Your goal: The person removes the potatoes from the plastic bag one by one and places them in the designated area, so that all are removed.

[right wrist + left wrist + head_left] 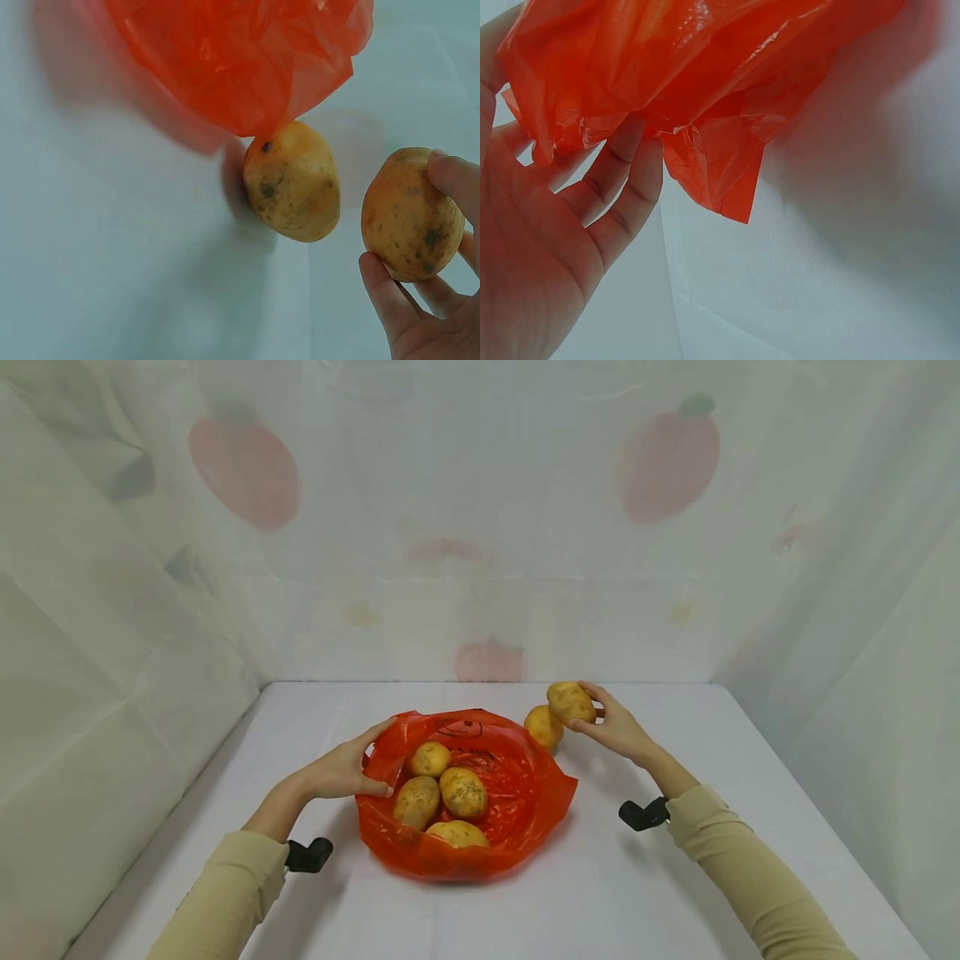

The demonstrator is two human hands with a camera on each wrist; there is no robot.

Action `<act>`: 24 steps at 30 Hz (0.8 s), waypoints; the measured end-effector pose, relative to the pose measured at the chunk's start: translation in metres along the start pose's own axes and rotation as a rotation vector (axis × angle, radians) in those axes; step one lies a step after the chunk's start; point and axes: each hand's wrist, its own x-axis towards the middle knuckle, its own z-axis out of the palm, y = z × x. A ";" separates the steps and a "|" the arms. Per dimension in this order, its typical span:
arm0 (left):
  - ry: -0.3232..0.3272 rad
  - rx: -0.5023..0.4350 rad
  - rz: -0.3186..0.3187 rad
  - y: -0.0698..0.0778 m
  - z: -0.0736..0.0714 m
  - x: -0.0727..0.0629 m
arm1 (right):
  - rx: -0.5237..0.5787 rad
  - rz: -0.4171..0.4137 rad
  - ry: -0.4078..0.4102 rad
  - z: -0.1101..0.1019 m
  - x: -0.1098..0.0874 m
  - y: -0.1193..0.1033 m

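Note:
A red plastic bag [450,862] lies wide open in the middle of the table, several potatoes [463,792] inside it. My left hand [341,771] holds the left rim of the bag, thumb on the inner side; the left wrist view shows its fingers [622,180] against the outside of the plastic. To the right of the bag, my right hand [621,728] grips a potato [412,216] between thumb and fingers, raised above the table. Another potato [292,182] sits on the table against the bag's right far edge, just left of the held one.
The white table [600,893] ends at a far edge close behind the loose potato. Pale sheets with faded fruit prints [667,464] hang behind and on both sides. Black wrist mounts [643,815] stick out inward from the sleeves.

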 end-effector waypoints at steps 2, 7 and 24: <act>-0.001 0.001 0.004 0.000 0.000 0.000 | 0.008 0.009 0.002 0.000 0.000 0.002; -0.002 -0.001 0.007 -0.001 0.000 0.001 | 0.022 0.019 0.015 -0.001 0.000 0.009; 0.001 0.005 0.003 0.000 0.000 0.000 | -0.021 0.027 0.050 -0.001 -0.002 0.033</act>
